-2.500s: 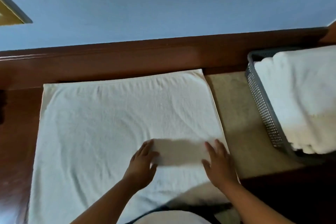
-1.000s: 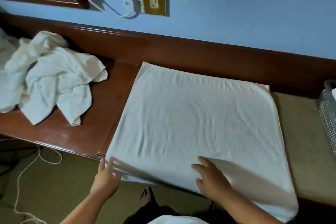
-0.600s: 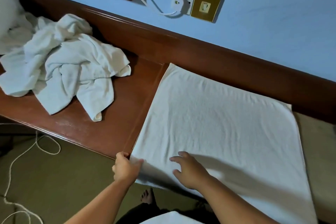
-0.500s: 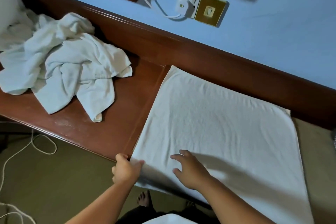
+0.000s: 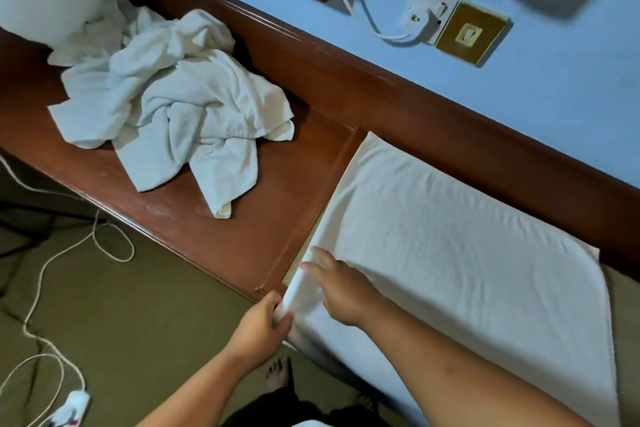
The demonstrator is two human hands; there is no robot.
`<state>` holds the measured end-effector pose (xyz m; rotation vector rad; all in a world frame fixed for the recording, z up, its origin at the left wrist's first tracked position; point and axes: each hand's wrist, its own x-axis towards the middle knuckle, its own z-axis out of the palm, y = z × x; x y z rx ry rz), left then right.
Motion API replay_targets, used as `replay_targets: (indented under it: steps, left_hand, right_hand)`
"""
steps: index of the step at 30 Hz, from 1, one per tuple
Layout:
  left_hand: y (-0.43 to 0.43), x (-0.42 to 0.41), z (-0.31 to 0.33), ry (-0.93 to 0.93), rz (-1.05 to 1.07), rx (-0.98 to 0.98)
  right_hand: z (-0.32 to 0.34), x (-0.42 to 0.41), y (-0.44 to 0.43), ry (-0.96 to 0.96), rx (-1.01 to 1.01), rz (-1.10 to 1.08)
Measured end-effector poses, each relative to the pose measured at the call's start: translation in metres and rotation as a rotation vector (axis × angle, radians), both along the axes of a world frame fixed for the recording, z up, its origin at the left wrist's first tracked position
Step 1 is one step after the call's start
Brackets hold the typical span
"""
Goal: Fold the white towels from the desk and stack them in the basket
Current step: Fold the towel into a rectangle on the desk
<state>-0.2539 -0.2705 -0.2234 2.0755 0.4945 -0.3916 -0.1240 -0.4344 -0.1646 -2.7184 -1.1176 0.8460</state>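
At the front edge of the desk (image 5: pixel 225 236) our left hand (image 5: pixel 266 322) pinches a corner of the flat towel (image 5: pixel 450 253), our right hand (image 5: pixel 341 288) lies spread on it, and the crumpled towels (image 5: pixel 180 104) are not yet folded.

The scene is lit dimly and softly. A broad soft shadow is thrown rightward on the wall (image 5: pixel 540 107) at far right, and straight lines are slightly bowed by wide-angle distortion.

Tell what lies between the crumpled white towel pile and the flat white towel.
Head view: only bare red-brown wooden desk surface separates crumpled white towel pile from flat white towel.
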Motion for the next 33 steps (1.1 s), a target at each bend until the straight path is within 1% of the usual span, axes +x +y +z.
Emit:
replay_targets:
  steps: [2, 4, 6, 8, 10, 13, 17, 19, 21, 22, 24, 25, 26, 28, 29, 30, 31, 33]
  left_hand:
    - [-0.003, -0.007, 0.002, 0.014, -0.007, -0.031]
    - [-0.004, -0.016, 0.000, 0.031, -0.017, -0.008]
    - [-0.003, -0.026, -0.003, 0.096, -0.077, 0.055]
    - [-0.003, -0.035, -0.002, 0.201, -0.167, 0.146]
    - [-0.004, -0.046, 0.004, 0.245, -0.201, 0.217]
    - [-0.007, -0.061, 0.011, 0.202, -0.205, 0.276]
    - [-0.032, -0.073, 0.022, 0.093, -0.247, 0.277]
    - [-0.059, -0.074, 0.031, 0.061, -0.303, 0.232]
    - [-0.098, -0.073, 0.040, 0.037, -0.339, 0.158]
    - [-0.121, -0.073, 0.044, 0.013, -0.354, 0.120]
    - [-0.178, -0.077, 0.049, -0.008, -0.446, 0.066]
    - [-0.207, -0.079, 0.053, 0.012, -0.521, 0.039]
    - [-0.235, -0.083, 0.054, 0.050, -0.615, -0.002]
    - [-0.282, -0.093, 0.051, 0.210, -0.789, -0.148]
    - [-0.293, -0.096, 0.047, 0.286, -0.822, -0.214]
    - [-0.308, -0.103, 0.042, 0.342, -0.846, -0.244]
    - [-0.311, -0.108, 0.035, 0.378, -0.822, -0.239]
    - [-0.301, -0.116, 0.017, 0.403, -0.706, -0.161]
  right_hand:
    - [-0.005, 0.008, 0.015, -0.010, -0.041, 0.109]
    - [-0.008, 0.016, 0.026, 0.052, -0.127, 0.154]
    - [-0.009, 0.023, 0.030, 0.066, -0.204, 0.172]
    - [-0.011, 0.029, 0.028, 0.035, -0.257, 0.193]
    - [-0.014, 0.032, 0.024, 0.027, -0.290, 0.203]
    - [-0.019, 0.033, 0.016, -0.002, -0.241, 0.203]
    - [-0.013, 0.027, -0.020, -0.066, -0.116, 0.140]
    - [-0.011, 0.024, -0.053, -0.062, -0.064, 0.035]
    - [-0.009, 0.016, -0.103, -0.044, -0.056, -0.073]
    - [-0.010, 0.009, -0.134, -0.036, -0.058, -0.158]
    - [-0.007, -0.015, -0.210, -0.022, -0.040, -0.397]
    - [-0.006, -0.029, -0.247, -0.035, -0.030, -0.474]
    - [-0.006, -0.045, -0.284, -0.049, -0.074, -0.525]
    - [-0.004, -0.076, -0.348, -0.088, -0.249, -0.558]
    - [-0.005, -0.087, -0.367, -0.120, -0.333, -0.555]
    - [-0.005, -0.108, -0.395, -0.122, -0.394, -0.584]
    - [-0.005, -0.125, -0.411, -0.105, -0.414, -0.613]
    - [-0.011, -0.158, -0.432, -0.028, -0.379, -0.701]
